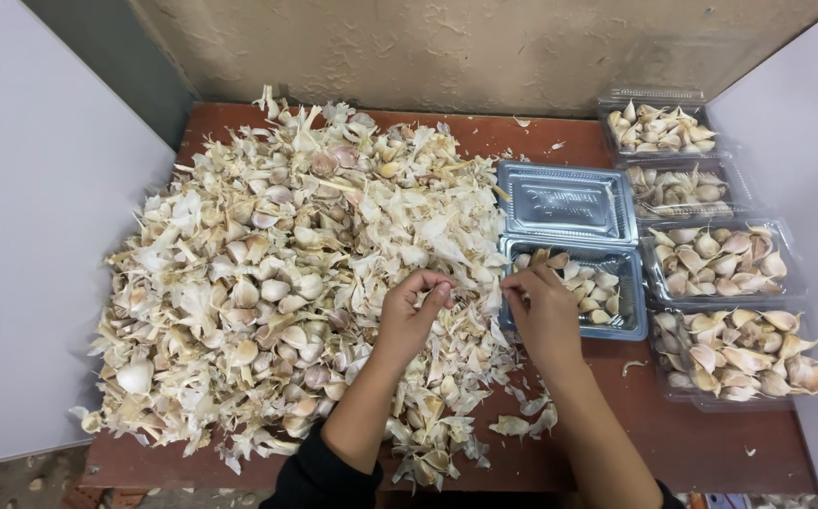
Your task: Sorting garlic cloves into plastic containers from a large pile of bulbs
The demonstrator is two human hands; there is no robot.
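A big heap of garlic cloves and papery skins (277,264) covers the left and middle of a reddish-brown table (692,434). My left hand (412,311) rests at the heap's right edge, fingers curled and pinched together; whether a clove sits in them I cannot tell. My right hand (543,306) hovers by the near left corner of an open clear plastic container (630,297) partly filled with cloves, fingertips pinched, possibly on a small clove. Its hinged lid (567,201) lies flat behind it.
Several closed clear containers of garlic cloves (725,259) line the table's right side, back to front. White panels stand at left (41,236) and right (805,123), a rough beige wall (447,47) behind. Loose skins (522,419) lie near the front edge.
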